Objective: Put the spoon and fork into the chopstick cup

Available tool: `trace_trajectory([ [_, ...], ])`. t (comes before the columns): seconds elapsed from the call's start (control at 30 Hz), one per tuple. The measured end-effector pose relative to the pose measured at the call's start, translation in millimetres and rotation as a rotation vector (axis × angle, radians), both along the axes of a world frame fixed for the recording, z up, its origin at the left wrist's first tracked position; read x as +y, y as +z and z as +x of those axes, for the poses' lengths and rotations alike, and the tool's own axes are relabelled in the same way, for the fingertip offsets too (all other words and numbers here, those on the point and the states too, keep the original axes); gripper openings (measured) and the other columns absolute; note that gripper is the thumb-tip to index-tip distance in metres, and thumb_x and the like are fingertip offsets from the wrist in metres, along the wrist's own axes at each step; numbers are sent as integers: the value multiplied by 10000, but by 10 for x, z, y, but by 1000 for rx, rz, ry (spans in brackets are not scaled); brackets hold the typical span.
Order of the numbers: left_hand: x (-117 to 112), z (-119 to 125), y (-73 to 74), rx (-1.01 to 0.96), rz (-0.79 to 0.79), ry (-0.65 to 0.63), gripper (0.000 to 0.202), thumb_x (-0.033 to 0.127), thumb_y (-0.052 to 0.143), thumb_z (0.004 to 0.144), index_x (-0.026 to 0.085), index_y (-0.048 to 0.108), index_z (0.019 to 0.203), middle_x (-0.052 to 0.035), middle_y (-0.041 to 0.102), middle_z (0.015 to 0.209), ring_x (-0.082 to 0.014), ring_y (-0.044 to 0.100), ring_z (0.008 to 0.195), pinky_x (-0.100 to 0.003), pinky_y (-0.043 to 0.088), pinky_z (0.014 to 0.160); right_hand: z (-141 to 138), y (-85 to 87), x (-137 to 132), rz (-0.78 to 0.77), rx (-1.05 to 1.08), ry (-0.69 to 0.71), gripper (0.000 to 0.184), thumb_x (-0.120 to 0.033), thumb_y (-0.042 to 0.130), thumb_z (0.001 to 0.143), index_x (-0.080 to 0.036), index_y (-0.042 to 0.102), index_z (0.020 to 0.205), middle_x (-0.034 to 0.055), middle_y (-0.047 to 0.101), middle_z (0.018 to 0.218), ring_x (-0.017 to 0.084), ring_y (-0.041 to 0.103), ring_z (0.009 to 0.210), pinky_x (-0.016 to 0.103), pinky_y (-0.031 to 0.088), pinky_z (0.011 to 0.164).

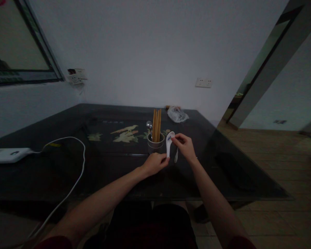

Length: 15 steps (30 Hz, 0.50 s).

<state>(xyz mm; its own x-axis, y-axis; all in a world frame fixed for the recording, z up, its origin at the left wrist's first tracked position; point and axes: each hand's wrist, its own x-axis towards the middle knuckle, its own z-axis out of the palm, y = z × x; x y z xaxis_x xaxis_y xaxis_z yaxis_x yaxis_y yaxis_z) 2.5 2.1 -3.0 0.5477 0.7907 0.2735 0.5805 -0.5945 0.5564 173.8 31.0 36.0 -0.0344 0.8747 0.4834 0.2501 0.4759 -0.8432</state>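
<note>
A white ceramic soup spoon (pixel 168 146) with a blue mark in its bowl is held upright between my hands. My left hand (pixel 155 163) pinches the handle's lower end. At the bowl, the fingertips of my right hand (pixel 184 147) are closed on the rim. Just behind stands a grey cup (pixel 155 147) holding several wooden chopsticks (pixel 157 125) and a shiny metal spoon (pixel 149 125). Beside the ceramic spoon, a second, slim spoon-like handle (pixel 176 155) shows below my right hand; its upper part is hidden, and I cannot tell whether it is held.
The dark glossy table (pixel 106 173) has a bird-and-flower picture (pixel 125 135) in its top. A crumpled clear plastic bag (pixel 177 114) lies near the wall. At left, a white power bank-like device (pixel 9 155) trails a white cable (pixel 83 155). A dark flat object (pixel 234 171) lies at right.
</note>
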Motion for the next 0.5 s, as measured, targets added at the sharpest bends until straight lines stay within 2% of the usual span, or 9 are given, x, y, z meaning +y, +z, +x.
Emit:
trace_trajectory([
  [0.13,7,-68,61,33,108,-15,295,299,441,881,163,547,642,17,509,555,-89,435,502,-226,260,520,46,64,-16,-5,-9,33,326,-491,661,721,-169,615,694,-5,574,615,116,502,544,232,393,514],
  [0.27,-7,-182,230,-30,217,-51,347,336,390,909,172,525,635,6,515,581,-105,464,548,-227,314,561,62,120,-24,-9,58,10,342,-494,672,711,-170,589,640,-18,538,548,108,480,510,230,375,496],
  [0.4,13,-337,445,-328,328,86,385,372,302,940,175,524,695,-25,558,686,-135,530,681,-251,410,686,25,223,-17,16,95,-43,340,-488,662,726,-175,573,628,-26,515,523,101,457,481,228,351,471],
  [0.5,98,-464,483,-558,420,202,313,394,331,935,177,547,866,-56,584,883,-170,546,882,-306,433,836,-46,347,22,90,156,-105,326,-470,663,731,-176,567,628,-31,509,528,96,442,478,226,335,468],
])
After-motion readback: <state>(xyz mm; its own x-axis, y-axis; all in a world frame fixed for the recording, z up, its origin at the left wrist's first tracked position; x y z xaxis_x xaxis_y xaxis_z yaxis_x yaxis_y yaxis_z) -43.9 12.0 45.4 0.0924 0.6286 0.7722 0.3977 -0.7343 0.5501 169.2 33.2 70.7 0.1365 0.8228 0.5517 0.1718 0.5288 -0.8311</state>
